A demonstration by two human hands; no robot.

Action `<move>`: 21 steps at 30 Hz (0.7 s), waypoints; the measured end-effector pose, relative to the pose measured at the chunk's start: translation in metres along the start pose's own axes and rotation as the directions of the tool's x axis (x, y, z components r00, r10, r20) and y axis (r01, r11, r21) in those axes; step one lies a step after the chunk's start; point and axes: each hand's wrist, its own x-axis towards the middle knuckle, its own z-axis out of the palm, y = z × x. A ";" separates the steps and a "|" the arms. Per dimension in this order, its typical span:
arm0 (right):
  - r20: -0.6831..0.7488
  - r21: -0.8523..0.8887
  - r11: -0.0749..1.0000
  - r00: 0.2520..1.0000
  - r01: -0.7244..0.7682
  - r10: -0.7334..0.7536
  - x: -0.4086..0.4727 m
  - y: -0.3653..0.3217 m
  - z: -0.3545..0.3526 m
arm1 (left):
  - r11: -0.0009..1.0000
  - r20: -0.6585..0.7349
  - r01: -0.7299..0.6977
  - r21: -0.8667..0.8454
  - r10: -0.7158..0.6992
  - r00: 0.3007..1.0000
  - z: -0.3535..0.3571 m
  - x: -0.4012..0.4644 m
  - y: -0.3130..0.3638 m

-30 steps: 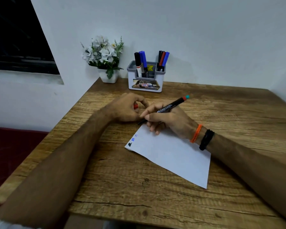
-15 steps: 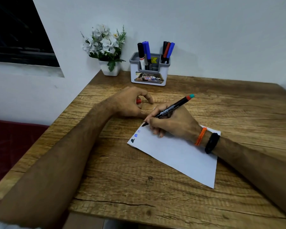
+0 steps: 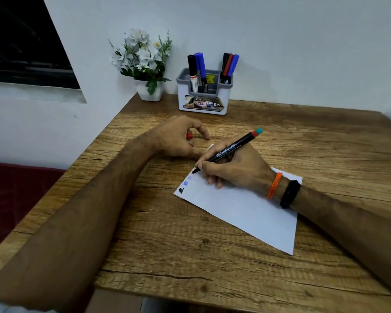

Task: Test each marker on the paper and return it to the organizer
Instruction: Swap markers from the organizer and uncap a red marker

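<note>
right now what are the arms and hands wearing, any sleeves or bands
Both forearms are bare, no gloves or rings visible. The right wrist carries two bands: a thin orange thread band nearer the right hand, and a wider black band behind it. The left hand and wrist wear nothing; a bit of pale sleeve shows at the bottom-left corner.

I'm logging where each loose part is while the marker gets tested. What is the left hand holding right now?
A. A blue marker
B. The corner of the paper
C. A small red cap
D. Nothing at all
C: the left hand rests on the table with its fingers curled round a small red cap, while the right hand writes with the marker.
</note>
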 end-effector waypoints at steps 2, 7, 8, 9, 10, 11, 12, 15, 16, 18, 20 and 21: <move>-0.019 0.001 1.000 1.000 -0.011 0.011 0.000 -0.001 0.000 | 1.000 0.003 -0.006 0.001 0.006 1.000 0.000 0.000 0.000; -0.013 -0.019 1.000 1.000 -0.010 0.009 -0.001 -0.002 0.000 | 1.000 0.004 0.020 0.001 -0.020 1.000 0.000 0.002 -0.001; -0.019 -0.017 1.000 1.000 -0.012 0.012 -0.001 -0.002 0.000 | 1.000 0.003 0.021 -0.002 -0.021 1.000 0.001 0.002 -0.001; -0.029 -0.013 1.000 0.999 -0.017 0.017 -0.001 -0.002 0.000 | 1.000 0.001 0.013 -0.004 -0.013 1.000 0.001 0.001 -0.001; -0.038 -0.008 1.000 0.999 -0.023 0.022 -0.001 -0.002 -0.001 | 1.000 -0.001 0.004 -0.003 -0.004 1.000 0.001 0.001 -0.001; -0.039 -0.008 1.000 0.999 -0.023 0.023 -0.001 -0.001 -0.001 | 1.000 -0.004 -0.004 0.001 0.004 1.000 0.001 0.000 0.000; -0.032 -0.013 1.000 0.999 -0.018 0.018 -0.001 -0.002 0.000 | 1.000 -0.004 -0.009 0.007 0.009 1.000 0.001 0.000 0.000; -0.028 -0.012 1.000 1.000 -0.014 0.013 -0.001 -0.001 0.000 | 1.000 -0.006 -0.007 0.022 0.007 1.000 0.001 0.001 -0.001; -0.037 -0.008 1.000 0.999 -0.018 0.018 -0.001 -0.001 -0.001 | 1.000 -0.002 -0.002 0.020 0.002 1.000 0.001 0.001 -0.001; -0.037 -0.009 1.000 0.999 -0.017 0.016 -0.001 -0.001 -0.001 | 1.000 0.002 0.009 0.010 -0.009 1.000 0.001 0.002 -0.001; -0.022 -0.016 1.000 1.000 0.002 -0.002 -0.001 -0.001 0.000 | 1.000 -0.002 0.013 0.005 -0.013 1.000 0.001 0.002 -0.002; -0.021 -0.017 1.000 1.000 0.006 -0.007 -0.001 -0.001 0.000 | 1.000 -0.003 0.011 0.006 -0.011 1.000 0.001 0.002 -0.001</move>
